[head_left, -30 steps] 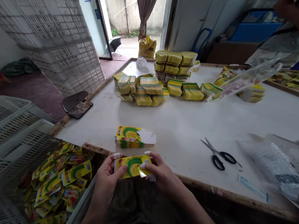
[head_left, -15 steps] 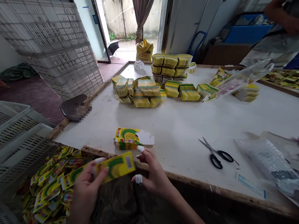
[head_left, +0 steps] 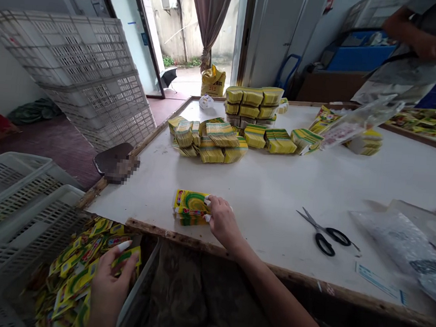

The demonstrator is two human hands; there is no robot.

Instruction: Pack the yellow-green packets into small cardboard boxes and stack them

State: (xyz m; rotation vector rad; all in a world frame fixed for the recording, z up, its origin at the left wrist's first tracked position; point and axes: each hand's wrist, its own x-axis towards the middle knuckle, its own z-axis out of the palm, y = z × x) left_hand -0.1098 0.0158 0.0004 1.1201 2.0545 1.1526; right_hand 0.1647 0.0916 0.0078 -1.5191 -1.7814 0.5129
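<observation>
My right hand (head_left: 224, 222), white tape on its fingertips, grips the right end of a yellow packet (head_left: 191, 202) with a green swirl. That packet lies on top of a small stack of like packets (head_left: 190, 220) near the table's front edge. The fingers cover the stack's right end. Below the edge, at the left, my left hand (head_left: 112, 276) is over a bin of loose yellow packets (head_left: 74, 273). Its thumb and taped finger are closed about another yellow-green packet (head_left: 136, 259), partly hidden by the fingers.
Bundled packets (head_left: 219, 143) stand across the table behind the stack, with a higher pile (head_left: 251, 105) farther back. Scissors (head_left: 324, 231) and clear plastic bags (head_left: 405, 246) lie to the right. White crates (head_left: 77, 70) rise at the left. Another person's hand (head_left: 430, 47) shows at the far right.
The packet held in my left hand earlier is out of it; my right hand has moved onto the stack with a packet. My left hand has dropped down and left to the bin.
</observation>
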